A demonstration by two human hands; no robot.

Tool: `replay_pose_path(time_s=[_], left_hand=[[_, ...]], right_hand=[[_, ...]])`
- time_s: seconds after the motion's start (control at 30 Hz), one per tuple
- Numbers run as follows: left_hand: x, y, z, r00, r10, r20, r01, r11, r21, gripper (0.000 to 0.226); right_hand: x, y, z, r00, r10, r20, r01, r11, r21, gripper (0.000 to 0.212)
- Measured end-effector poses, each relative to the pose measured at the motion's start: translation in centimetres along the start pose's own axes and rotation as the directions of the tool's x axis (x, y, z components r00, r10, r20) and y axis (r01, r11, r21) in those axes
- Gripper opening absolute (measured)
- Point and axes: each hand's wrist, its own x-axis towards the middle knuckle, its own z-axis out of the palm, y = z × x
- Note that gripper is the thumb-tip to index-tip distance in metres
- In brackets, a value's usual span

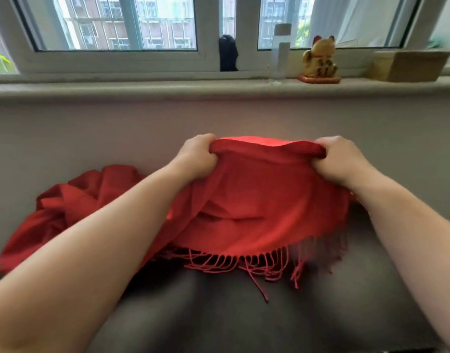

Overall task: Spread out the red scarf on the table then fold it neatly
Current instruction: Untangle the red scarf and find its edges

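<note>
The red scarf (254, 207) is lifted above the dark grey table (244, 317). My left hand (197, 155) grips its bunched upper edge on the left, and my right hand (339, 159) grips the same edge on the right. Between the two fists the cloth is stretched and hangs down toward me, ending in a fringe of red tassels over the table. The remainder of the scarf lies crumpled in a heap at the left, partly hidden behind my left forearm.
A pale wall rises directly behind the table, topped by a windowsill. On the sill stand a golden lucky-cat figure (320, 62), a clear bottle (280, 52), a cardboard box (409, 64) and a black object (227, 53).
</note>
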Motion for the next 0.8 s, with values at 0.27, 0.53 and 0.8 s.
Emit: replay_pose_path(time_s=[0.27, 0.53, 0.8], left_hand=[[-2.4, -3.9, 2.9, 0.995, -0.058, 0.079, 0.054, 0.997, 0.049, 0.023], [-3.8, -6.0, 4.4, 0.994, -0.047, 0.096, 0.039, 0.996, 0.082, 0.019], [-2.5, -5.3, 4.5, 0.999, -0.001, 0.034, -0.002, 0.998, 0.068, 0.028]], right_hand=[[-4.4, -1.3, 5.7, 0.907, -0.004, 0.421, 0.013, 1.000, -0.019, 0.044], [-10.7, -4.4, 12.3, 0.832, -0.555, -0.004, 0.544, 0.816, -0.195, 0.053], [-10.4, -1.0, 11.8, 0.760, -0.645, 0.079, 0.634, 0.711, -0.305, 0.006]])
